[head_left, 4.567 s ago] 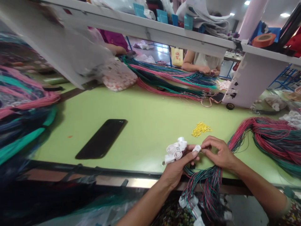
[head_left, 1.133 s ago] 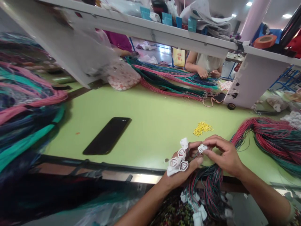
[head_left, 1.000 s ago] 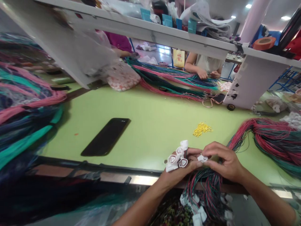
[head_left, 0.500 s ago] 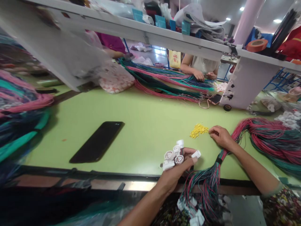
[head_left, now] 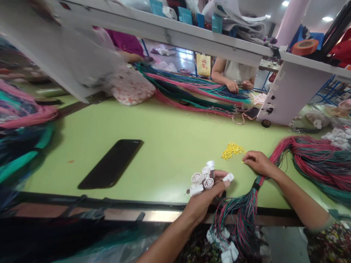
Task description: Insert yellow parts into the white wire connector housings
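My left hand (head_left: 210, 193) is closed around several white plastic connectors (head_left: 202, 179), their openings facing up and left. One more white connector (head_left: 228, 177) sticks out by its thumb and fingertips. My right hand (head_left: 257, 162) is pinched at the right of a small heap of yellow pieces (head_left: 232, 151), with a tiny yellow piece (head_left: 242, 162) at its fingertips. Beneath the right forearm runs a bundle of red, green and dark wires (head_left: 253, 193), wrapped with black tape (head_left: 256, 185). The wires hang over the table edge, with more white connectors (head_left: 229, 252) at their ends.
A black phone (head_left: 111, 164) lies on the green table (head_left: 164, 146). Thick wire bundles lie at right (head_left: 323, 164) and left (head_left: 24, 113). Across the table a co-worker's hands (head_left: 233, 86) are beside other wires (head_left: 192, 89). A shelf (head_left: 175, 34) spans overhead, near a connector bag (head_left: 134, 89).
My right hand has drawn slightly down from the yellow heap, and a yellow piece now shows at its fingertips. My left hand keeps its hold on the connectors. The view has shifted slightly.
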The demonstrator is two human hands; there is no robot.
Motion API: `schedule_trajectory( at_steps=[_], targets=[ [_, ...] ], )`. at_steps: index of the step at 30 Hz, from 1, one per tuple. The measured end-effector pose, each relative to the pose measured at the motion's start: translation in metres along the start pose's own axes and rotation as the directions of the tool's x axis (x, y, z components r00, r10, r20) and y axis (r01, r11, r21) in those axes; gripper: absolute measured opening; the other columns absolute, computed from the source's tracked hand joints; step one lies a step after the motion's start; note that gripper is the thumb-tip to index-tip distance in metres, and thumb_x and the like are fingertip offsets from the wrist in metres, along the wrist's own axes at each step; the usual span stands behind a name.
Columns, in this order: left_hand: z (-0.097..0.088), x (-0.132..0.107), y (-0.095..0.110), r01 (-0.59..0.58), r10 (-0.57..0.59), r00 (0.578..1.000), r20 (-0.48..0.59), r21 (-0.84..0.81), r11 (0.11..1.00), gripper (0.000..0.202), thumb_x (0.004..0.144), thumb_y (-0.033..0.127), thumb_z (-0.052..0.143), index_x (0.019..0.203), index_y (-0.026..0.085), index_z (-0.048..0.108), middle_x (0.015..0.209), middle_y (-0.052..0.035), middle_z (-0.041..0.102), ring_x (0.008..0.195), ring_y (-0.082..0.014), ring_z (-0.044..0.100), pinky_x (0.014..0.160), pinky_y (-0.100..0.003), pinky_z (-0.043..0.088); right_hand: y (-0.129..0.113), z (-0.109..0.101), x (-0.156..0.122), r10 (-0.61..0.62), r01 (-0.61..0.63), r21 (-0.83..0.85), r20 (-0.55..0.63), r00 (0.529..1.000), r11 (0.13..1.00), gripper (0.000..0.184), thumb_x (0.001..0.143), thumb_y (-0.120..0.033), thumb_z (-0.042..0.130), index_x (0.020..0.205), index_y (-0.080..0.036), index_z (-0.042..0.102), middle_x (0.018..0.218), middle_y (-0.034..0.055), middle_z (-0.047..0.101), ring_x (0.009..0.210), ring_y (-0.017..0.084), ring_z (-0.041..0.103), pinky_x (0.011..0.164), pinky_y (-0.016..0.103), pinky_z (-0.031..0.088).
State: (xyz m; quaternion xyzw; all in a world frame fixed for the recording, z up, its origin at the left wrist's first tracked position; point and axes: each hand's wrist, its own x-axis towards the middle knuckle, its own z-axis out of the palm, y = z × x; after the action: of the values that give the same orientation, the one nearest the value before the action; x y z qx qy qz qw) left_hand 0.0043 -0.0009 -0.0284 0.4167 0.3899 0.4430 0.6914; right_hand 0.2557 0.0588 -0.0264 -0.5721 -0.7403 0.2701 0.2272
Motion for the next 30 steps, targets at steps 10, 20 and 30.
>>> schedule_trajectory(
  at_steps=[10, 20, 30],
  targets=[
    [0.001, 0.000, 0.000, 0.030, -0.030, 1.000, -0.006, -0.020, 0.999, 0.018, 0.073, 0.035, 0.080, 0.086, 0.024, 0.073, 0.063, 0.0024, 0.055, 0.055, -0.0132, 0.043, 0.056, -0.030, 0.033, -0.004, -0.003, -0.006, -0.024, 0.022, -0.031, -0.076, 0.997, 0.999, 0.008, 0.079, -0.012, 0.066, 0.083, -0.017, 0.071, 0.082, 0.0023, 0.063, 0.067, 0.015, 0.056, 0.067, 0.028, 0.044],
    [0.004, -0.002, -0.005, -0.043, 0.043, 0.999, -0.018, -0.004, 0.999, 0.024, 0.075, 0.036, 0.080, 0.094, 0.025, 0.073, 0.063, 0.0012, 0.057, 0.060, -0.0162, 0.051, 0.061, -0.033, 0.044, -0.045, 0.004, -0.016, -0.107, 0.125, 0.130, -0.135, 0.985, 0.984, 0.009, 0.088, -0.021, 0.064, 0.085, -0.018, 0.072, 0.083, 0.0028, 0.068, 0.074, 0.016, 0.061, 0.069, 0.029, 0.049],
    [0.006, -0.008, -0.018, -0.141, 0.140, 0.990, -0.035, -0.027, 0.990, 0.024, 0.078, 0.031, 0.079, 0.100, 0.024, 0.071, 0.090, -0.0046, 0.072, 0.085, -0.0200, 0.065, 0.077, -0.035, 0.054, -0.103, 0.015, -0.061, -0.356, 0.394, 0.091, -0.280, 0.892, 0.915, 0.014, 0.097, -0.017, 0.057, 0.100, -0.023, 0.070, 0.089, 0.0046, 0.067, 0.083, 0.018, 0.064, 0.074, 0.033, 0.053]
  ],
)
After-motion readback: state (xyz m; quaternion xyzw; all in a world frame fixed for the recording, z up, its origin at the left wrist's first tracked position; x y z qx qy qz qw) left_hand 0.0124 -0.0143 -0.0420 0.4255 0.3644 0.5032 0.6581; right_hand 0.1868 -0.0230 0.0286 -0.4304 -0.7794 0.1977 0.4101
